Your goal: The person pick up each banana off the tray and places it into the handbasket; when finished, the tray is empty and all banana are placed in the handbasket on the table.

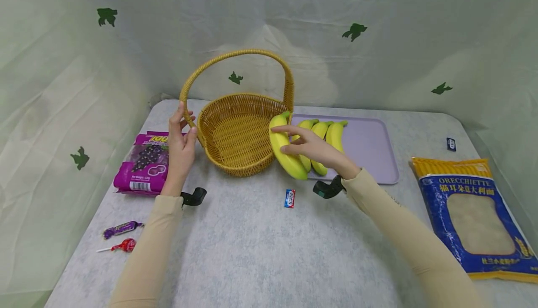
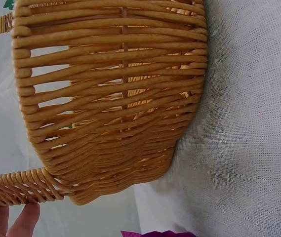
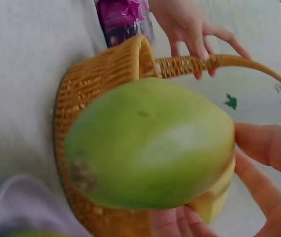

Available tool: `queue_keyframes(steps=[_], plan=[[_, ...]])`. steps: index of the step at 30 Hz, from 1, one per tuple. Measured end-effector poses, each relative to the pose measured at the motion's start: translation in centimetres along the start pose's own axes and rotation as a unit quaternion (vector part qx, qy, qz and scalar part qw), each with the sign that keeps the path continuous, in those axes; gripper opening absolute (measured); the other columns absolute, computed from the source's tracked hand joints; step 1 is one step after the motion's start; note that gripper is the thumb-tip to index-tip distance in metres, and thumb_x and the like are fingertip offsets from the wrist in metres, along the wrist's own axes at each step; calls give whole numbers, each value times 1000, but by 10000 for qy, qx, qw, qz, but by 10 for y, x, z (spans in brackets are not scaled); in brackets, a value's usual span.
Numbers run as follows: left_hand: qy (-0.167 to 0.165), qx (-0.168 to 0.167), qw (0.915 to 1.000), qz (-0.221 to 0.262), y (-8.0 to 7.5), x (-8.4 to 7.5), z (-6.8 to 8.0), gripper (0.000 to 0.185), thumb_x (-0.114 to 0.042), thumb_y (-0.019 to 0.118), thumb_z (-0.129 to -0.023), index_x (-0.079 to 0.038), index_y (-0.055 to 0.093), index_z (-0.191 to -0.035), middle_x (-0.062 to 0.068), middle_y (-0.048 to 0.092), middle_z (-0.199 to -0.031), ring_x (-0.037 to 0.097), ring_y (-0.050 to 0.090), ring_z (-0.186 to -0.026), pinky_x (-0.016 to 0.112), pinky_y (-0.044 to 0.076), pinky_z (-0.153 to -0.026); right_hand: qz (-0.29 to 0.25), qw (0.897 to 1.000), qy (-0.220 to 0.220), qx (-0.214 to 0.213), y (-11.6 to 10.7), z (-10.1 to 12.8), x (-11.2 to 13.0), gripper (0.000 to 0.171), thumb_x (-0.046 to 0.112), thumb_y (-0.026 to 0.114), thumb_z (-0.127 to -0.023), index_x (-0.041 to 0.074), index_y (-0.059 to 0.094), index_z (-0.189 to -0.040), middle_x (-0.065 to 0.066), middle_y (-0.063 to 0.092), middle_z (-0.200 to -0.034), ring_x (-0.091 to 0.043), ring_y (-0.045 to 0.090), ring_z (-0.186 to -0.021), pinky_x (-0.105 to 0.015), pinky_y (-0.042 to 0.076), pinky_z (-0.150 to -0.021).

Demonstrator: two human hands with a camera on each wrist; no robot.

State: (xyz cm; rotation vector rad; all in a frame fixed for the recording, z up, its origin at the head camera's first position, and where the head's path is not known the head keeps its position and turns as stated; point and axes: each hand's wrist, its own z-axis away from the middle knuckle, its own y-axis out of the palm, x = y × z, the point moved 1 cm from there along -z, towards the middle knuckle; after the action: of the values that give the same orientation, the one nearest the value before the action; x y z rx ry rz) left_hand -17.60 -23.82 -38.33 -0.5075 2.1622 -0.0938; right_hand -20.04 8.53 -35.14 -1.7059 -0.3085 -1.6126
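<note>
A wicker basket [image 1: 245, 169] with a tall arched handle [image 1: 235, 55] stands at the table's middle back. My left hand [image 1: 187, 123] grips the handle low on its left side; the left wrist view shows the basket wall [image 2: 110, 98] and my fingertips [image 2: 24, 219] by the handle [image 2: 12, 190]. My right hand [image 1: 290, 140] holds a bunch of yellow-green bananas [image 1: 290, 161] against the basket's right rim, over the left end of a lilac tray [image 1: 370, 140]. In the right wrist view a banana [image 3: 150, 148] fills the frame, with my fingers [image 3: 263, 148] curled round it, above the basket [image 3: 81, 84].
A purple grape-candy bag [image 1: 145, 161] lies left of the basket. A blue pasta bag [image 1: 475, 214] lies at the right edge. A small wrapped candy [image 1: 289, 198] sits mid-table, a purple candy [image 1: 122, 228] and a red lollipop [image 1: 123, 246] front left. Cloth walls enclose the table.
</note>
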Motion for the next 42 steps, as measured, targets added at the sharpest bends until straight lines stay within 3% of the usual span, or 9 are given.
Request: queue_keyframes(steps=[4, 11, 17, 24, 29, 35, 39, 42], plan=[[-21, -16, 10000, 10, 0, -1, -1, 54, 2, 46, -98, -13, 28, -147, 20, 42, -134, 33, 46, -120, 20, 46, -87, -17, 9996, -296, 28, 12, -19, 4, 50, 18, 59, -95, 19, 46, -143, 2, 41, -145, -25, 40, -125, -41, 41, -96], [-91, -25, 10000, 18, 1, -1, -1, 54, 2, 46, -98, -10, 26, -147, 22, 42, -133, 27, 46, -120, 20, 46, -87, -118, 9996, -239, -131, 34, -50, 14, 51, 18, 61, -93, 22, 48, -142, -5, 47, -136, -24, 53, -112, -36, 49, -85], [-11, -27, 9999, -144, 1, 0, -1, 53, 1, 46, -99, -12, 28, -147, 20, 43, -132, 22, 46, -119, 20, 46, -87, 42, 9991, -290, -315, 51, -77, 18, 51, 19, 62, -92, 22, 50, -141, -6, 50, -133, -20, 46, -116, -33, 46, -84], [158, -57, 9996, -230, 1, 0, -1, 58, 8, 46, -96, -13, 28, -147, 9, 45, -131, 16, 47, -118, 19, 46, -86, -172, 9990, -20, -423, 70, -100, 26, 49, 19, 61, -93, 21, 50, -140, -8, 49, -135, -20, 48, -115, -30, 46, -82], [171, -30, 9997, -188, 1, 2, 0, 55, 4, 45, -98, -13, 28, -148, 10, 45, -131, 15, 46, -117, 20, 45, -85, -129, 9978, 175, -629, 84, -112, 26, 46, 18, 61, -93, 20, 52, -139, -11, 54, -127, -20, 56, -100, -28, 47, -75], [184, -13, 9997, -135, 1, 2, 0, 53, 1, 44, -99, -12, 28, -148, 25, 42, -131, 16, 46, -117, 19, 45, -84, 170, 9950, 310, -939, 99, -124, 21, 44, 16, 62, -93, 19, 54, -137, -11, 52, -134, -19, 55, -104, -27, 47, -77], [155, -39, 9998, -124, 1, 2, 0, 53, 1, 45, -99, -12, 28, -148, 16, 44, -131, 19, 47, -117, 19, 45, -83, 486, 9935, 376, -956, 106, -131, 17, 44, 14, 62, -93, 18, 55, -136, -10, 50, -138, -21, 53, -112, -28, 46, -83], [106, -47, 9998, -140, 2, 3, 0, 53, -1, 45, -99, -12, 28, -148, 11, 45, -132, 21, 46, -118, 19, 45, -84, 769, 9919, 439, -916, 108, -135, 14, 46, 8, 62, -91, 18, 56, -135, -11, 52, -137, -19, 54, -101, -24, 44, -75]])
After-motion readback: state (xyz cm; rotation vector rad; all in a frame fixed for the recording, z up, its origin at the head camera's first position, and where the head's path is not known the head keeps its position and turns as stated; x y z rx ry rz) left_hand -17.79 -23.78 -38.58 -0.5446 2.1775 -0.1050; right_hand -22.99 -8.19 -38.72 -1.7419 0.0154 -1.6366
